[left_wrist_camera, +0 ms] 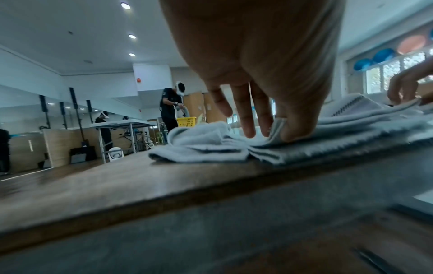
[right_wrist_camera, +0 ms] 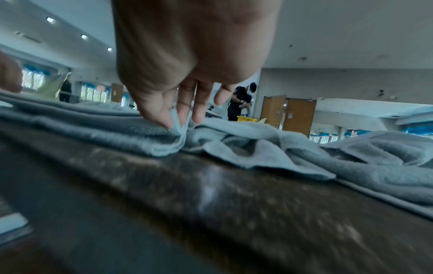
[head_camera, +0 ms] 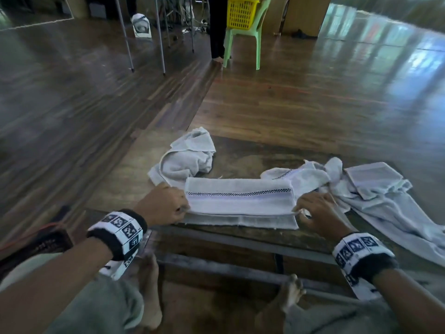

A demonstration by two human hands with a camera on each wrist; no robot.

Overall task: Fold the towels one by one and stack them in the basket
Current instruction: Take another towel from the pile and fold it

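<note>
A white towel with a dark checkered stripe lies folded lengthwise near the front edge of the low wooden table. My left hand pinches its left end between thumb and fingers, as the left wrist view shows at the towel. My right hand pinches the upper layer at the right end, seen close in the right wrist view on the towel. A yellow basket sits far off on a green chair.
A crumpled white towel lies behind the left end. Another rumpled towel and a spread one cover the table's right side. My bare feet rest under the table. A person stands by the chair.
</note>
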